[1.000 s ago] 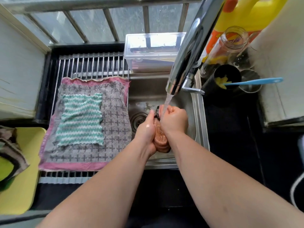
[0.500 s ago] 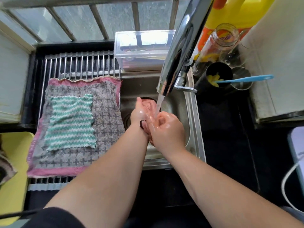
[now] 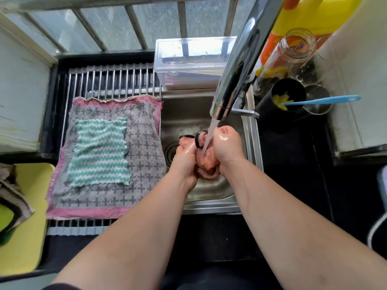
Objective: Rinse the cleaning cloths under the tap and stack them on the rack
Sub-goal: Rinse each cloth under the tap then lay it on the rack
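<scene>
A bunched pink cloth (image 3: 206, 162) with a black loop sits between both my hands over the steel sink (image 3: 249, 130). My left hand (image 3: 185, 162) grips its left side and my right hand (image 3: 227, 145) grips its right side. Water runs from the chrome tap (image 3: 234, 78) onto the cloth between my hands. On the metal rack (image 3: 113, 80) to the left lies a grey cloth with a pink border (image 3: 144, 155), spread flat. A green and white striped cloth (image 3: 99, 152) lies flat on top of it.
A clear plastic box (image 3: 188, 61) stands behind the sink. Right of the tap are a glass jar (image 3: 289, 53), a black cup (image 3: 288, 95) with a blue handle (image 3: 322, 100), and a yellow bottle (image 3: 314, 13). A yellow tray (image 3: 29, 216) with more cloth lies at far left.
Both hands have kept kneading the pink cloth under the stream; the right hand has moved up beside the water and the cloth now bulges out below the hands.
</scene>
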